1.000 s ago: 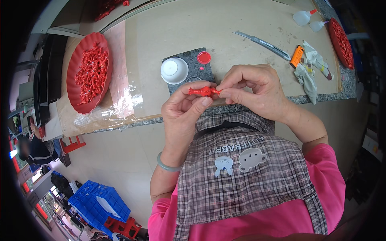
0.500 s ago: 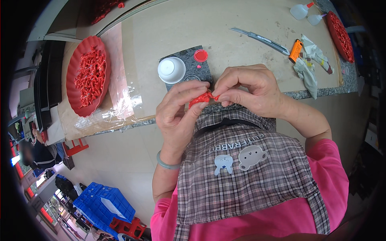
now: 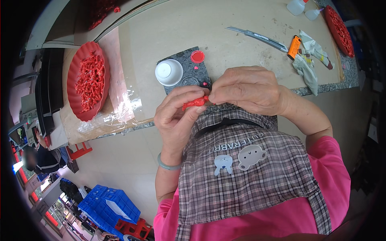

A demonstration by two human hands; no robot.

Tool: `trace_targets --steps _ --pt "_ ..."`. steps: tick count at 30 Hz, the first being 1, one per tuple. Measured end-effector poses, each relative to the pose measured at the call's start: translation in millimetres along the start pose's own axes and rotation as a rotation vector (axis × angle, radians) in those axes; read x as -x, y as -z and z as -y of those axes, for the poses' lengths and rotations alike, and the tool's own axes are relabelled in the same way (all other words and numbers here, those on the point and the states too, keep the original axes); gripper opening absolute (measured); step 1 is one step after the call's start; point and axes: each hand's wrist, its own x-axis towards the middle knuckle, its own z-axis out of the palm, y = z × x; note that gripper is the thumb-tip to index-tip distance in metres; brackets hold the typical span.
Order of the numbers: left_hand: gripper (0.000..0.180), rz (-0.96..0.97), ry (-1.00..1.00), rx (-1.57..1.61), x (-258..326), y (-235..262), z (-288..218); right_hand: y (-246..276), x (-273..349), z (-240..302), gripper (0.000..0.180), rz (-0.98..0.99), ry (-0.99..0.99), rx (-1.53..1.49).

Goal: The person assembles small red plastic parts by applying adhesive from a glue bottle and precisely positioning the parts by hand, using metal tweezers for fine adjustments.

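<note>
Head view: the left hand (image 3: 173, 114) is gripping a red piece (image 3: 195, 103) near frame centre; the right hand (image 3: 251, 91) is pinching its right end. It is showing a glossy, lumpy surface, partly covered.

From my remote post I count one left hand (image 3: 175, 109), one right hand (image 3: 249, 91) and one red figure (image 3: 195, 103). I clearly see two red dishes (image 3: 72, 78); their red pieces (image 3: 90, 86) are too many and too tangled to number. I make out one white cup (image 3: 171, 72), one dark slab (image 3: 204, 75), one round red lid (image 3: 197, 57) and at least two pink specks (image 3: 196, 68). I tally one knife (image 3: 259, 37), one orange lighter (image 3: 294, 47), two squeeze bottles (image 3: 296, 7), two crumpled rags (image 3: 306, 76), one apron (image 3: 241, 188), one bracelet (image 3: 168, 166) and two red stools (image 3: 136, 229).
</note>
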Motion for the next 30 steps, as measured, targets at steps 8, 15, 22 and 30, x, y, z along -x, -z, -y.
trace_targets --steps 8,15,22,30 --pt "0.024 -0.038 0.065 0.029 0.9 -1.4 1.0 -4.4 4.4 0.6 0.028 -0.05 0.037 0.127" --pt "0.023 -0.054 0.119 0.076 1.1 -4.6 -2.1 -5.6 7.4 -9.2 0.027 -0.024 0.299 0.338" --pt "0.025 -0.08 0.191 0.105 5.4 -4.1 -4.3 -5.2 7.4 -15.7 0.026 0.003 0.323 0.229" --pt "0.024 -0.041 0.077 -0.161 -0.3 -4.6 -8.4 -19.9 15.5 -4.4 0.029 -0.106 0.051 0.048"
